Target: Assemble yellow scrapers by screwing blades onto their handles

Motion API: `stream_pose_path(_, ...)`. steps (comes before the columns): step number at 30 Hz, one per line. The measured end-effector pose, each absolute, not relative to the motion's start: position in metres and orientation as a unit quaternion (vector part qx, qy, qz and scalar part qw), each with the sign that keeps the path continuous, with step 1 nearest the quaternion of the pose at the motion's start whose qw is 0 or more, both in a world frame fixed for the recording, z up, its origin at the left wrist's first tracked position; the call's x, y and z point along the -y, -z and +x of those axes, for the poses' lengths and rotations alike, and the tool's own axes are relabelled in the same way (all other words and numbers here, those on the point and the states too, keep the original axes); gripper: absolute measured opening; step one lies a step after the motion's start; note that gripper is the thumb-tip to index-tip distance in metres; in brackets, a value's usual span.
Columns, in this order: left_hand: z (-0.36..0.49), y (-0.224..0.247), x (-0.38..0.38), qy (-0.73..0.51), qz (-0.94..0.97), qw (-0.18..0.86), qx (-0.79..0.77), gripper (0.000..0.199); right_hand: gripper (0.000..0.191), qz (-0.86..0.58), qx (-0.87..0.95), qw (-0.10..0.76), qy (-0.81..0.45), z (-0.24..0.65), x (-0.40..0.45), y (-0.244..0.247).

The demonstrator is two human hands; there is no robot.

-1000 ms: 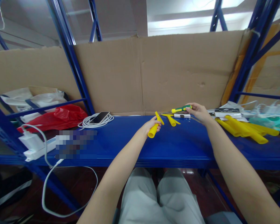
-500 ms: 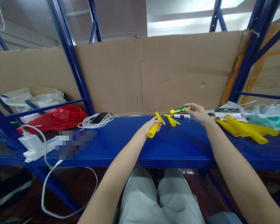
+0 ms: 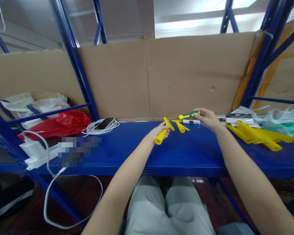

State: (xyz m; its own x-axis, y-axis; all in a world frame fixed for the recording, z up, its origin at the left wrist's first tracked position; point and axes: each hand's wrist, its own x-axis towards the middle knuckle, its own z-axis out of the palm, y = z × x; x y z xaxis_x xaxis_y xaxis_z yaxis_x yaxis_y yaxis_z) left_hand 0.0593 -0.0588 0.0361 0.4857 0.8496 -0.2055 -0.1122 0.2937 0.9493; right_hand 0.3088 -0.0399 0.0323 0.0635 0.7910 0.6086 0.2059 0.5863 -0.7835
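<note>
My left hand point(image 3: 157, 130) is closed around a yellow plastic piece point(image 3: 160, 137) with a hollow round tube and a flatter crosspiece at its far end. In my right hand point(image 3: 207, 118) is a screwdriver point(image 3: 189, 114) with a green and yellow handle, gripped at the handle's end by the fingertips. Its thin shaft points left toward the yellow piece's far end; whether the tip touches it I cannot tell. Just right of my left hand, another yellow plastic piece point(image 3: 180, 126) lies on the blue shelf point(image 3: 186, 153). A small white box point(image 3: 191, 121) lies below the screwdriver.
Several yellow tubes point(image 3: 259, 135) are heaped at the right, beside a green plastic bag point(image 3: 284, 128). Leftward lie a phone point(image 3: 106, 123) on a coiled white cable point(image 3: 89, 130), a red bag point(image 3: 63, 124) and a power strip point(image 3: 42, 159). A cardboard panel point(image 3: 186, 78) stands behind.
</note>
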Motion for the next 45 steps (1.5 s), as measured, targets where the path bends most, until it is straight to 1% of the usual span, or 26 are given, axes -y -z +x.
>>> stream_pose_path(10, 0.055, -0.029, 0.047, -0.33, 0.487, 0.74, -0.328, 0.062, 0.038, -0.406, 0.652, 0.603, -0.215, 0.31, 0.041, -0.033)
stream_pose_path(13, 0.056, -0.029, 0.049, -0.332, 0.5, 0.718, -0.353, 0.06, 0.038, -0.419, 0.653, 0.595, -0.211, 0.31, 0.042, -0.034)
stream_pose_path(16, 0.058, -0.03, 0.053, -0.331, 0.516, 0.692, -0.381, 0.064, 0.038, -0.447, 0.637, 0.59, -0.217, 0.307, 0.044, -0.036)
stream_pose_path(23, 0.06, -0.028, 0.055, -0.329, 0.528, 0.674, -0.398, 0.068, 0.049, -0.47, 0.614, 0.594, -0.223, 0.295, 0.05, -0.037)
stream_pose_path(25, 0.06, -0.028, 0.055, -0.332, 0.523, 0.674, -0.401, 0.068, 0.051, -0.476, 0.6, 0.595, -0.244, 0.293, 0.05, -0.037)
stream_pose_path(27, 0.059, -0.028, 0.054, -0.338, 0.518, 0.672, -0.408, 0.066, 0.049, -0.473, 0.58, 0.599, -0.285, 0.291, 0.049, -0.037)
stream_pose_path(30, 0.059, -0.026, 0.052, -0.352, 0.509, 0.669, -0.411, 0.065, 0.04, -0.444, 0.559, 0.608, -0.347, 0.289, 0.049, -0.039)
stream_pose_path(33, 0.058, -0.024, 0.049, -0.36, 0.497, 0.679, -0.403, 0.069, 0.029, -0.415, 0.57, 0.602, -0.374, 0.288, 0.05, -0.04)
stream_pose_path(35, 0.057, -0.023, 0.047, -0.36, 0.493, 0.683, -0.402, 0.069, 0.025, -0.406, 0.582, 0.596, -0.376, 0.288, 0.051, -0.039)
stream_pose_path(42, 0.058, -0.024, 0.048, -0.366, 0.487, 0.672, -0.422, 0.066, 0.033, -0.444, 0.556, 0.611, -0.347, 0.283, 0.049, -0.035)
stream_pose_path(45, 0.057, -0.023, 0.046, -0.371, 0.482, 0.678, -0.414, 0.069, 0.031, -0.455, 0.539, 0.627, -0.33, 0.281, 0.047, -0.034)
